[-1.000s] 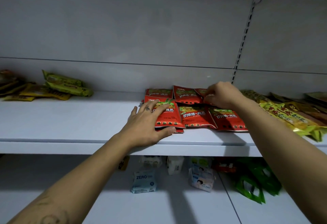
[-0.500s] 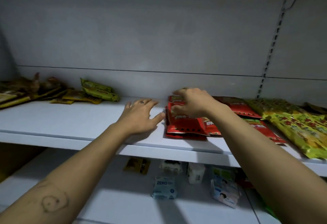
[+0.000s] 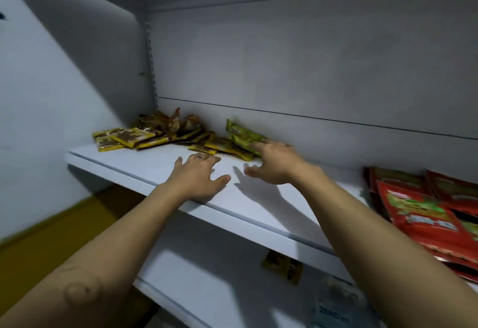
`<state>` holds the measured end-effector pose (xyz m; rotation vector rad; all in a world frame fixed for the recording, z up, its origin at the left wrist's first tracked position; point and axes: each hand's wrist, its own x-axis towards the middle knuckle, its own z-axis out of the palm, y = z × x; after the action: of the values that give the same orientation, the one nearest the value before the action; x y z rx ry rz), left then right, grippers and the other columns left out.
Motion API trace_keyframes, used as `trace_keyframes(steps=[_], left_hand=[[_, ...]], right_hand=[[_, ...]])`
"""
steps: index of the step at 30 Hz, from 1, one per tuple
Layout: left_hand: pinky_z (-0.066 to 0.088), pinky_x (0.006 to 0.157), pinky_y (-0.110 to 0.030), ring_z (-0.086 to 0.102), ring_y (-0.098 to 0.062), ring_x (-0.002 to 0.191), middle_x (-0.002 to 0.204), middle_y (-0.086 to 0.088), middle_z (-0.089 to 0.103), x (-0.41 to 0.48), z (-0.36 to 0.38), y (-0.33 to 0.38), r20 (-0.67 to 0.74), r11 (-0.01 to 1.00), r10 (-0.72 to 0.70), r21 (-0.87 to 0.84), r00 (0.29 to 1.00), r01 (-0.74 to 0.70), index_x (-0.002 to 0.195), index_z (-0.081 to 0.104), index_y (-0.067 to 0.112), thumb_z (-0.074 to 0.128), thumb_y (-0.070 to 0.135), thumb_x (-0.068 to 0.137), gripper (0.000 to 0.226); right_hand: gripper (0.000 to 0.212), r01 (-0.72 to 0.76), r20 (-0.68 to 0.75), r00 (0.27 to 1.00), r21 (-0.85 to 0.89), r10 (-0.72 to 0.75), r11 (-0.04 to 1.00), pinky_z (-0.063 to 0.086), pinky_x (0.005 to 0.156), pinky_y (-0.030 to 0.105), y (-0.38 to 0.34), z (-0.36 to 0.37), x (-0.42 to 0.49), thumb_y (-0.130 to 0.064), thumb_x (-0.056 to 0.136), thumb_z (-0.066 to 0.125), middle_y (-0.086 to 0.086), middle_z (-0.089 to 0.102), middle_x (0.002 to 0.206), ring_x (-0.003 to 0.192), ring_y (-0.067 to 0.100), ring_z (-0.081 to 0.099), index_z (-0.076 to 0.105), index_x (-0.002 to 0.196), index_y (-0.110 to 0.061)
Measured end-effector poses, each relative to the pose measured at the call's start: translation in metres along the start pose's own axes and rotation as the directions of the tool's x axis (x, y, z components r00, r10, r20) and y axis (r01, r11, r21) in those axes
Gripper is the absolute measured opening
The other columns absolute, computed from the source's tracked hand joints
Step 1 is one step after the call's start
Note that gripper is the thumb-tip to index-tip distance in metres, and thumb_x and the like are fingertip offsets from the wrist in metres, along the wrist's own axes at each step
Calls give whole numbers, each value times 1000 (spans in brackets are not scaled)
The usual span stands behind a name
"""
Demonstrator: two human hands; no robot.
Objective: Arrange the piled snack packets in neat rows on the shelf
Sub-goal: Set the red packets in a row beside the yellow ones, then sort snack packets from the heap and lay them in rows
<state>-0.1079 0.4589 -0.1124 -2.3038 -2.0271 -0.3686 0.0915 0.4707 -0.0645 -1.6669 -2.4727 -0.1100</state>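
A loose pile of yellow and brown snack packets point(image 3: 144, 137) lies at the back left of the white shelf point(image 3: 144, 169). Green packets point(image 3: 243, 135) rest beside them against the back wall. My left hand point(image 3: 199, 179) lies flat and open on the bare shelf, just in front of the pile. My right hand point(image 3: 275, 163) hovers open, its forefinger reaching to the green packets' near end. Red packets point(image 3: 424, 213) lie in overlapping rows at the far right, away from both hands.
The shelf's grey back panel and left side wall close in the space. On the lower shelf point(image 3: 212, 283) lie a yellow packet point(image 3: 283, 267) and a pale blue pack point(image 3: 328, 314). A slotted upright point(image 3: 151, 69) runs up the back left corner.
The view has swung left. Both hands left the red packets and moved left along the shelf to the yellow and green pile; the right hand let go of the red packets.
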Motion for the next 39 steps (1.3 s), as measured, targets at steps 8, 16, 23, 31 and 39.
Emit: trace_keyframes(steps=[8, 16, 23, 31, 39], left_hand=[[15, 120, -53, 20, -24, 149, 160, 0, 30, 53, -3, -125, -48, 999, -47, 4, 998, 48, 152, 32, 29, 42, 61, 97, 65], [20, 118, -55, 19, -27, 149, 160, -5, 29, 114, 9, -224, -188, 993, -100, 49, 977, 111, 150, 34, 26, 50, 53, 96, 63], [25, 111, -59, 24, -41, 144, 158, -15, 30, 145, 16, -266, -140, 962, -263, 42, 955, 271, 153, 28, 26, 37, 75, 88, 82], [32, 104, -49, 37, -35, 133, 143, -11, 47, 148, 22, -262, -168, 967, -149, 183, 974, 179, 141, 42, 24, 44, 71, 88, 71], [32, 102, -48, 36, -29, 133, 143, -5, 44, 141, 24, -264, -186, 991, 100, -66, 977, -114, 129, 56, 34, 16, 89, 73, 88]], right_hand=[[68, 26, 32, 999, 17, -26, 1000, 32, 112, 47, -87, 29, 110, -55, 91, 56, 4, 40, 152, 139, 28, 37, 35, 150, -27], [56, -42, 26, 999, 32, 41, 999, 35, 105, 45, -155, 52, 205, -48, 91, 57, 8, 48, 140, 130, 30, 44, 44, 142, -26], [40, -92, -41, 995, 76, 95, 993, 46, 85, 37, -170, 60, 242, -38, 92, 58, 6, 60, 127, 116, 28, 56, 56, 129, -22], [32, -170, -306, 931, 126, 201, 977, 45, 82, 34, -166, 76, 227, -38, 96, 48, 1, 66, 120, 108, 26, 60, 62, 123, -28], [30, -178, -216, 948, 256, 236, 950, 42, 77, 34, -179, 83, 224, -40, 96, 50, 2, 71, 106, 102, 27, 61, 66, 115, -24]])
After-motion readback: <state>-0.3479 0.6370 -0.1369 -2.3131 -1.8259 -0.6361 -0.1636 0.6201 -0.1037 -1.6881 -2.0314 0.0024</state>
